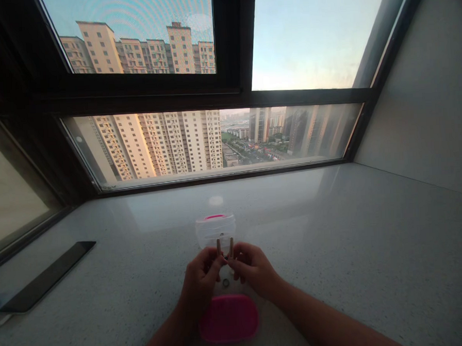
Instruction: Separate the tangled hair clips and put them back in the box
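Note:
My left hand (201, 279) and my right hand (252, 267) meet over the counter, fingers pinched. Each pinches one of two short, thin, tan sticks (224, 247) that stand upright side by side between them; I cannot make out what they are. Just behind the hands stands a small clear plastic container (215, 229) with something pink inside. A pink oval lid (228, 318) lies flat on the counter below my wrists. A small dark ring-shaped item (225, 283) rests on the counter between my hands.
A speckled grey stone counter (335, 250) runs to a dark-framed window (213, 138) overlooking high-rise buildings. A long flat black object (46, 278) lies at the left. A grey wall (425, 106) bounds the right side.

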A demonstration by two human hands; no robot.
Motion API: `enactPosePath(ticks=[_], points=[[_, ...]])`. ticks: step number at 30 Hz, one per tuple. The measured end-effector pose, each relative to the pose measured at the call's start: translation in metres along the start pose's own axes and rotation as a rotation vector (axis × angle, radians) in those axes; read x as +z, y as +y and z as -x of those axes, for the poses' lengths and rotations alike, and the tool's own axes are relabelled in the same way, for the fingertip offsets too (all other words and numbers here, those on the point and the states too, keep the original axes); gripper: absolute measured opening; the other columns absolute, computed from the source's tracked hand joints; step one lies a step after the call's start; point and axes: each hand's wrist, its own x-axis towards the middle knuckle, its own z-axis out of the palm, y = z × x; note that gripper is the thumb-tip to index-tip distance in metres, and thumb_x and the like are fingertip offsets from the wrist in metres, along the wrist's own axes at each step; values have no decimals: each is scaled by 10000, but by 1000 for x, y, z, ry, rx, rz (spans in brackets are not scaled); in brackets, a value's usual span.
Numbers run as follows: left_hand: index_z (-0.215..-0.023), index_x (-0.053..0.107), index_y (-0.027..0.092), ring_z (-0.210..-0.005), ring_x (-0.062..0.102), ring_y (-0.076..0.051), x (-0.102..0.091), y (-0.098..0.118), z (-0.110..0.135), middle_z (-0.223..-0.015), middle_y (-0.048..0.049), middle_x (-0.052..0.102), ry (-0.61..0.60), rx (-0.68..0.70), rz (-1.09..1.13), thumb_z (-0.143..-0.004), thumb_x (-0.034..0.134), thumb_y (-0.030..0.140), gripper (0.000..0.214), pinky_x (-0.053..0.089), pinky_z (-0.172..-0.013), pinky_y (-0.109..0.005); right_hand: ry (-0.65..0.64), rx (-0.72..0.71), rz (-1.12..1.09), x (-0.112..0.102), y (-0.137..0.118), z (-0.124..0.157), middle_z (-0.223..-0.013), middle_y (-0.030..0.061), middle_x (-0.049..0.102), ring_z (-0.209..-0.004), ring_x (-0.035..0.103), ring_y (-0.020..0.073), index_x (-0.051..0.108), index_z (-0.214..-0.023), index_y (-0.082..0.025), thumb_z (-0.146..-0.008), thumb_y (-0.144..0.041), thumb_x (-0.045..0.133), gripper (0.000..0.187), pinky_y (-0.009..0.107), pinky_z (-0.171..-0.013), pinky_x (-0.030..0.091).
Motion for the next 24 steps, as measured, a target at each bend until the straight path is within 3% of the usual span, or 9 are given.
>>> enactPosePath(ticks=[9, 24], points=[[-897, 592, 160, -510, 501, -88, -1, 3, 0, -747, -15, 641, 4, -5, 15, -842, 528, 314, 176, 403, -484, -193, 5, 25, -71, 1, -2, -1, -499, -49, 496, -402, 492, 81, 598, -755, -146, -752, -369, 654, 230, 160, -359, 347], [-818, 594, 149, -459, 501, -67, 1, 9, -1, -723, -12, 648, 19, -33, 38, -837, 535, 327, 188, 379, -439, -173, 21, 29, -59, 0, -3, -2, -509, -31, 523, -398, 499, 86, 613, -748, -132, -787, -338, 591, 211, 176, -370, 366]])
